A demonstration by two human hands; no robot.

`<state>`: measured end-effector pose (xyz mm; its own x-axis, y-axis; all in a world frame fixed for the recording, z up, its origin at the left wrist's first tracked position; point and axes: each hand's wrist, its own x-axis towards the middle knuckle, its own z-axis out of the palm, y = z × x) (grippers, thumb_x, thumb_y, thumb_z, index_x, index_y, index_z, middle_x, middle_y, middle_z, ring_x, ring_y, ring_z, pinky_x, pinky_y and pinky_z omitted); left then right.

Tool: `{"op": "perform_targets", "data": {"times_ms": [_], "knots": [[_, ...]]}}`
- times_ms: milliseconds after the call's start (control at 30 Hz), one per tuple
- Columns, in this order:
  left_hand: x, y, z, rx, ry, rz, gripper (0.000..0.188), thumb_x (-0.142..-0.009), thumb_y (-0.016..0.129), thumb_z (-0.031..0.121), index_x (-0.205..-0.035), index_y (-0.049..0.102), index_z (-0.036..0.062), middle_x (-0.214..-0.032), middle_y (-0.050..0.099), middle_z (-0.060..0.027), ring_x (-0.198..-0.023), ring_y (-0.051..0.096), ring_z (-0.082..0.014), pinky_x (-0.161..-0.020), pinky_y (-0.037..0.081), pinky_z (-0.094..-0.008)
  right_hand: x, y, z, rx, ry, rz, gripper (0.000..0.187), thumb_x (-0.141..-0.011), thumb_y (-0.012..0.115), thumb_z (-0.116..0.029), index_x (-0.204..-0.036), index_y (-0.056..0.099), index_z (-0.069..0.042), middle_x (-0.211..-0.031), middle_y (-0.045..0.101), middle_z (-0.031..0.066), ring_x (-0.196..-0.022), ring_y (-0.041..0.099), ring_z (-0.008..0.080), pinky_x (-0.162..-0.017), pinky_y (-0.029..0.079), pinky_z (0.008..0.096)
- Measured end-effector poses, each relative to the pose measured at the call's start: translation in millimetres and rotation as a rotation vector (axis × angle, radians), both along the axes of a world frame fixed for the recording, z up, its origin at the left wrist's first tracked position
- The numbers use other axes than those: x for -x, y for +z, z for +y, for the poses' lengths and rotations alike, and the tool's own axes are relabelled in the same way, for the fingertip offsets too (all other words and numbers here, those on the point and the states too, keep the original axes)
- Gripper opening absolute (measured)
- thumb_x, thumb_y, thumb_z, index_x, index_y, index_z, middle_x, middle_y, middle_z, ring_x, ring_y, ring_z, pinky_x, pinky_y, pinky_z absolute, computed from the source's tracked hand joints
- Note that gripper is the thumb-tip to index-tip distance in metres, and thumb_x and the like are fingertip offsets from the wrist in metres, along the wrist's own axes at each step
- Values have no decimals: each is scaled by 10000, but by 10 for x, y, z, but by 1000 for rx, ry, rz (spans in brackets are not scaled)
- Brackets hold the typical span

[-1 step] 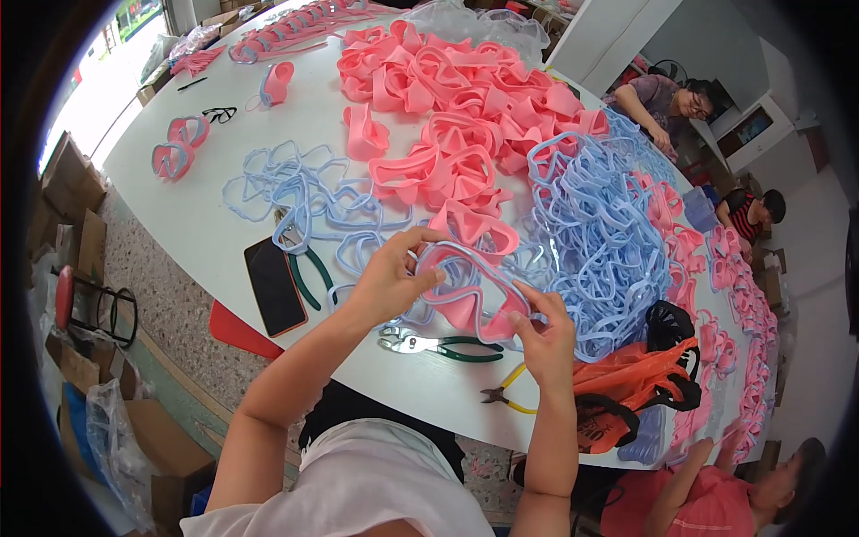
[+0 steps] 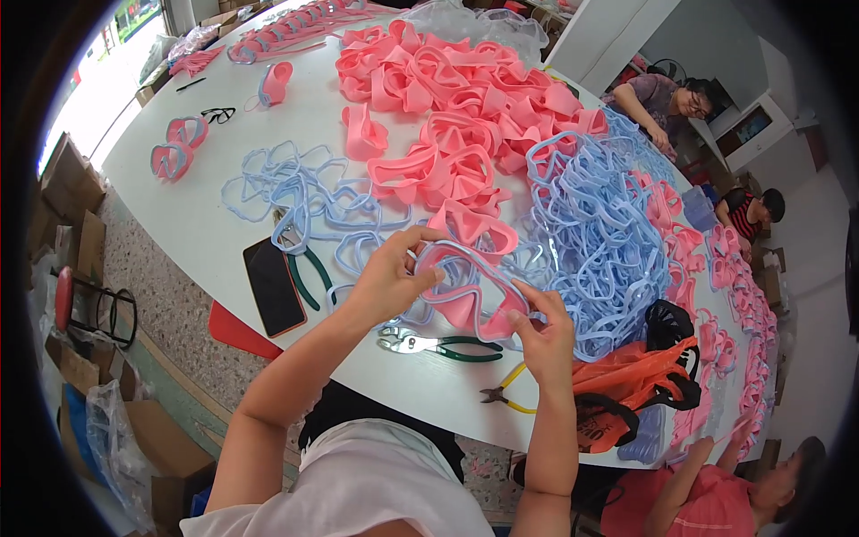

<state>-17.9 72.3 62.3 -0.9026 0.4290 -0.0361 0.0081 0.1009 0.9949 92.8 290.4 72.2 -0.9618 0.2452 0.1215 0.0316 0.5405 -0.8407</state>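
Between my hands is a diving mask (image 2: 460, 311), its soft pink skirt edged by a light blue frame. My left hand (image 2: 399, 276) grips its left end, thumb on the near side and fingers behind the rim. At the right end my right hand (image 2: 544, 333) pinches the edge between thumb and fingers. Just beyond the mask lies a loose pink skirt (image 2: 474, 225). Light blue frames (image 2: 300, 192) lie in a loose tangle to the left, and a tall heap of blue frames (image 2: 598, 246) rises to the right. Farther back spreads a pile of pink skirts (image 2: 456, 80).
Slip-joint pliers (image 2: 407, 344) and yellow-handled cutters (image 2: 506, 390) lie near the table's front edge. A black phone (image 2: 273, 285) rests beside green-handled pliers (image 2: 309, 279). An orange plastic bag (image 2: 626, 380) stands at right. Assembled masks (image 2: 172, 161) sit far left. Several people work along the right side.
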Motion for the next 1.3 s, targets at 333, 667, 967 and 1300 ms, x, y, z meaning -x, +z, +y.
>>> {"op": "perform_targets", "data": {"times_ms": [333,667,967,1300], "knots": [[-118,188,-340,-4,-120,903,631,-752,802,254,-1312,522,180,-1251,486,-162,-1097,519,-333,-941,447,-431,-172,411,110,185,211,48,444,-796,736,-4,-1225,672,-96,-928,471,7,-821,501,101,-656,479,198],[-97,25,-402,0,-225,1157,644,-559,875,308,-1150,663,165,-1225,570,-133,-1083,584,-315,-883,476,-427,-142,392,-70,152,148,151,404,-791,785,-146,-1180,690,-86,-1062,532,71,-907,536,156,-728,504,275],[-66,-103,-374,-53,-83,1117,593,-557,812,391,-1056,697,92,-1143,596,-195,-1031,600,-324,-844,483,-414,-188,332,58,-322,425,452,269,-647,838,-159,-900,751,-133,-874,575,11,-885,506,225,-796,411,346],[-143,-101,-371,-65,-51,1107,587,-504,847,284,-1049,704,121,-1133,615,-131,-1016,606,-296,-834,483,-392,-55,409,-62,-435,331,470,260,-746,787,-127,-984,698,-75,-934,590,46,-908,523,235,-781,427,339]]}}
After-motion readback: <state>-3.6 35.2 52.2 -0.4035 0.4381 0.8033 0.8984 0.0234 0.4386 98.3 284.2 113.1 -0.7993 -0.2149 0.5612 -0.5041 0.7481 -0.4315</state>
